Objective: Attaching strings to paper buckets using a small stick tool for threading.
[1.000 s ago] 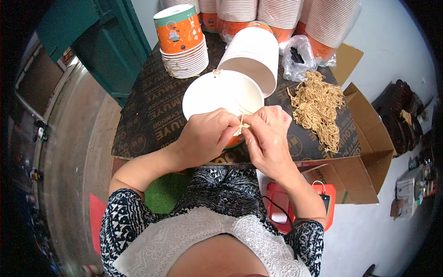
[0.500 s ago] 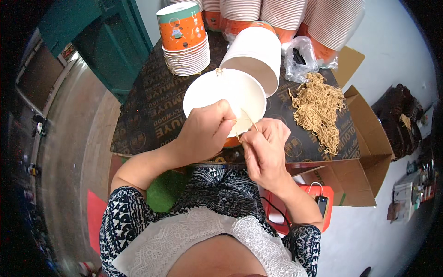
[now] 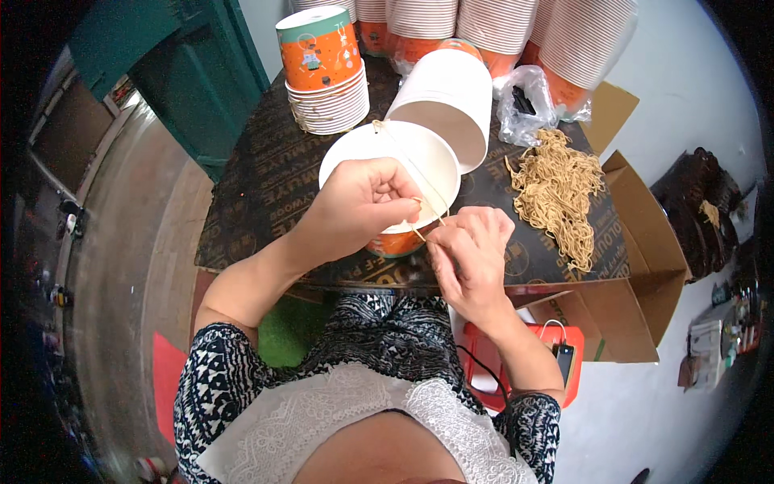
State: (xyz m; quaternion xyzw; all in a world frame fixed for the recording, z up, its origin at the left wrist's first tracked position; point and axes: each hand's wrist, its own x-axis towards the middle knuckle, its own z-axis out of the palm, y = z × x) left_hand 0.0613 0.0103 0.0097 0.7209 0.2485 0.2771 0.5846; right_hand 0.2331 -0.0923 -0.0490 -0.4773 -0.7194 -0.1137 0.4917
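A paper bucket (image 3: 339,158), white inside with an orange outer wall, stands near the table's front edge, its mouth facing up. From a knot at the far rim a thin tan cord (image 3: 415,167) runs across the mouth to the near right rim. Over the near left of the mouth, my left hand (image 3: 359,202) pinches a short piece of the cord between thumb and forefinger. My right hand (image 3: 472,254), just outside the near right rim, has its fingers closed on the cord. Where the cord meets the near rim is partly hidden by my fingers.
Behind the bucket another white bucket (image 3: 443,97) lies on its side. A stack of orange and white buckets (image 3: 322,73) stands at far left, with wrapped stacks (image 3: 500,24) behind. A tan cord pile (image 3: 556,198) and a plastic bag (image 3: 526,109) lie right; a cardboard box (image 3: 645,266) sits beside the table.
My left hand has risen slightly and its fist has loosened into a pinch. The bucket has shifted a little, and the cord now shows stretched across its mouth.
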